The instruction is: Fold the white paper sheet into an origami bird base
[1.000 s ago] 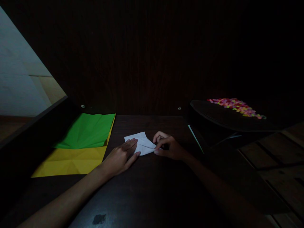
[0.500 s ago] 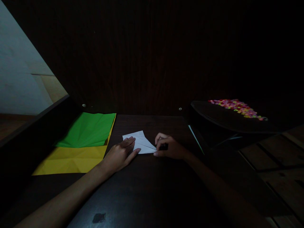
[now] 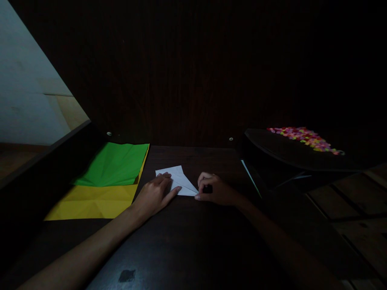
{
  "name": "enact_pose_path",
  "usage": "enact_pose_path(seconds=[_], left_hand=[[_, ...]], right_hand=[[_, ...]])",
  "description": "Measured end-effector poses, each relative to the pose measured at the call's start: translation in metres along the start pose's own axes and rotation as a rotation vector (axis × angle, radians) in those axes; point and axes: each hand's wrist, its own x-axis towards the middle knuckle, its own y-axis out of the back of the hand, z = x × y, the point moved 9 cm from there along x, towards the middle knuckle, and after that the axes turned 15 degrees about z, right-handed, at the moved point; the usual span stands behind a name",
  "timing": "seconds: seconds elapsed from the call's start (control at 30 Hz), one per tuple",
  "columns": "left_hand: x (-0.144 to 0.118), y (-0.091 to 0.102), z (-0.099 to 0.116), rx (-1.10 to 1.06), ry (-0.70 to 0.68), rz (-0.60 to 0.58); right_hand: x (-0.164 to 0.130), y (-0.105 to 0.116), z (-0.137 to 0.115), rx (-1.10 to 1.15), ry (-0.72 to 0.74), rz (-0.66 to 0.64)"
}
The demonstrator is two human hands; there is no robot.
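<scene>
A folded white paper [image 3: 185, 183] lies on the dark tabletop, wide at its left end and narrowing to a point on the right. Pressing down on its left part is my left hand [image 3: 155, 191], fingers laid out flat and thumb apart along the near edge. At the pointed tip, my right hand [image 3: 216, 189] is closed in a pinch, its thumb and forefinger on the paper and the other fingers curled. The fingers hide part of the left end and the very tip.
On the left, a creased green sheet [image 3: 113, 165] overlaps a yellow sheet [image 3: 90, 203]. A thin pale strip [image 3: 250, 178] lies right of my hands. Colourful beadlike pieces [image 3: 305, 139] rest on a dark rounded surface at right. A tall dark panel [image 3: 181, 80] stands behind.
The view has shifted slightly. My left thumb has slid a little to the right along the paper's near edge; my right hand stays at the tip.
</scene>
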Motion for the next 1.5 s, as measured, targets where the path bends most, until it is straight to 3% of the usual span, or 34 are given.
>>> enact_pose_path(seconds=[0.2, 0.5, 0.8, 0.93, 1.2, 1.33, 1.5], left_hand=[[0.000, -0.005, 0.009, 0.080, -0.109, -0.010], [-0.007, -0.018, 0.009, 0.076, -0.109, -0.144], [-0.007, -0.021, 0.010, 0.012, -0.081, -0.184], [-0.005, -0.021, 0.010, -0.053, -0.093, -0.198], [-0.009, -0.018, 0.014, -0.264, -0.196, -0.295], [-0.007, -0.014, 0.014, -0.282, -0.161, -0.249], [-0.007, -0.013, 0.009, -0.202, -0.102, -0.156]], right_hand=[[-0.004, -0.010, -0.004, -0.141, -0.011, -0.105], [-0.009, -0.018, -0.017, -0.178, -0.005, -0.138], [-0.006, -0.016, -0.025, -0.205, 0.027, -0.034], [-0.005, -0.012, -0.028, -0.187, 0.115, 0.052], [-0.012, -0.023, -0.023, -0.226, 0.240, -0.088], [-0.013, -0.023, -0.028, -0.223, 0.300, -0.074], [-0.009, -0.013, -0.034, -0.299, 0.346, 0.041]])
